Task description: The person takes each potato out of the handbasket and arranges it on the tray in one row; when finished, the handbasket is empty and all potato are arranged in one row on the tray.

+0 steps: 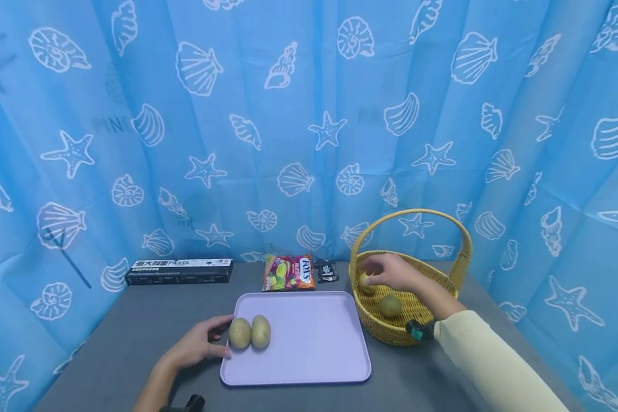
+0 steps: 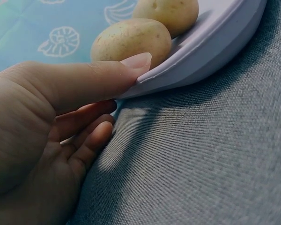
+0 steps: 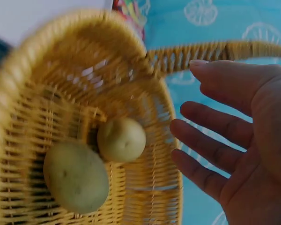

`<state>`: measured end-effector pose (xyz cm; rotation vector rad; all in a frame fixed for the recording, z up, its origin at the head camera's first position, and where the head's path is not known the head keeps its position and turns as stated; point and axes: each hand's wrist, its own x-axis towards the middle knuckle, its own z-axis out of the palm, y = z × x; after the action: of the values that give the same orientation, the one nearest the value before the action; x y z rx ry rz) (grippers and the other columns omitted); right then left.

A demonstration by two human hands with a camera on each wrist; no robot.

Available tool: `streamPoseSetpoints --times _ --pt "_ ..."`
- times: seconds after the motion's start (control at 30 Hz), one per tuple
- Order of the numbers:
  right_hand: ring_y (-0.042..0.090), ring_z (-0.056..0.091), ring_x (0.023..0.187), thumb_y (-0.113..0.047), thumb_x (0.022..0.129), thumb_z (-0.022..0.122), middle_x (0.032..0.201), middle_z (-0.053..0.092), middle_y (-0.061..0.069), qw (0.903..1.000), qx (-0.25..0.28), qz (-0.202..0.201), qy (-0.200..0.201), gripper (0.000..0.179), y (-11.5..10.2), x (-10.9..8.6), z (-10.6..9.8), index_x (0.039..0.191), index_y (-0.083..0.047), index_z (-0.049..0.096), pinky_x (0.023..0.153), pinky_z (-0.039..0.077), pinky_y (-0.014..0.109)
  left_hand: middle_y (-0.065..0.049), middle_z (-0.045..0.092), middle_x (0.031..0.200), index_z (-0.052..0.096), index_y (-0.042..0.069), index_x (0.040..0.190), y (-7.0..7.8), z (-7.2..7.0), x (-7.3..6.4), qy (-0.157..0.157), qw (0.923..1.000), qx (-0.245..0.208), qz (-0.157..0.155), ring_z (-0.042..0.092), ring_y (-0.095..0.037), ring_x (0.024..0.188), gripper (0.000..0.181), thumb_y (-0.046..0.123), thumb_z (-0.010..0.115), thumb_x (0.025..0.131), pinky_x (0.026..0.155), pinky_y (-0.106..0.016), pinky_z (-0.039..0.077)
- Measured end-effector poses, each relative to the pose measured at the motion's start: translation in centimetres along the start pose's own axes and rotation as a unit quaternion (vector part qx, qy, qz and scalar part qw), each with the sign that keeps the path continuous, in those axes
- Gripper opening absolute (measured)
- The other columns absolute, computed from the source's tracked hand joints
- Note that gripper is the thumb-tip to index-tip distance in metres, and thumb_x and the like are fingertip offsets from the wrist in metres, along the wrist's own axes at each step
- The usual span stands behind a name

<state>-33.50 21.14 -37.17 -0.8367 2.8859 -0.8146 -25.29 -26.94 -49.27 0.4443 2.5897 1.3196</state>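
Two potatoes, one round (image 1: 240,333) and one oblong (image 1: 261,331), lie side by side at the left of a pale purple tray (image 1: 314,337). My left hand (image 1: 198,342) is at the tray's left edge beside the round potato, its thumb at the rim and its other fingers loosely bent, with a gap between. My right hand (image 1: 395,272) is over the far side of a yellow wicker basket (image 1: 386,333). In the right wrist view its fingers are spread and hold nothing. Inside the basket are a larger potato (image 3: 76,177) and a smaller one (image 3: 122,139).
Behind the tray lie a bright candy bag (image 1: 289,273) and a small black packet (image 1: 327,271). A long black pasta box (image 1: 179,271) is at the back left. The basket's tall handle (image 1: 412,210) arches above my right hand. A blue shell-patterned curtain (image 1: 309,143) encloses the grey table.
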Motion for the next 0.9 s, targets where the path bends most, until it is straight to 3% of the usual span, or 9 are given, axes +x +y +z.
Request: streamPoseSetpoints --times 0.37,0.6,0.73,0.9 --pt "0.044 0.053 0.116 -0.019 0.087 0.073 0.127 0.057 0.026 0.9939 0.051 0.09 -0.038 0.052 3.7 1.6 1.0 0.13 0.003 0.055 0.092 0.048 0.054 -0.024 0.045 0.143 0.044 0.002 0.144 -0.1 0.2 0.2 0.007 0.9997 -0.009 -0.021 0.049 -0.041 0.121 0.086 0.032 0.083 0.075 0.098 -0.056 0.043" --pt "0.047 0.047 0.122 -0.017 0.086 0.072 0.134 0.05 0.029 0.9865 0.083 0.13 -0.055 0.058 5.5 2.3 2.2 0.136 0.004 0.05 0.096 0.044 0.057 -0.024 0.045 0.143 0.044 0.001 0.144 0.1 0.1 0.0 0.005 0.9998 -0.004 -0.016 0.049 -0.041 0.121 0.084 0.03 0.083 0.076 0.098 -0.055 0.044" --pt "0.045 0.047 0.121 -0.01 0.082 0.072 0.136 0.048 0.029 0.9857 0.089 0.132 -0.055 0.06 5.8 2.8 3.0 0.136 0.004 0.049 0.097 0.043 0.055 -0.024 0.044 0.143 0.044 0.001 0.144 0.3 0.2 -0.1 0.005 0.9999 -0.003 -0.014 0.048 -0.042 0.122 0.084 0.03 0.083 0.076 0.098 -0.054 0.044" --pt "0.035 0.055 0.104 -0.006 0.078 0.077 0.126 0.056 0.024 0.9886 0.067 0.129 -0.041 0.058 5.6 3.4 3.7 0.13 0.004 0.055 0.087 0.049 0.046 -0.024 0.045 0.143 0.044 0.0 0.144 0.3 0.2 0.0 0.008 0.9999 -0.005 -0.009 0.048 -0.042 0.123 0.084 0.03 0.083 0.075 0.098 -0.054 0.044"
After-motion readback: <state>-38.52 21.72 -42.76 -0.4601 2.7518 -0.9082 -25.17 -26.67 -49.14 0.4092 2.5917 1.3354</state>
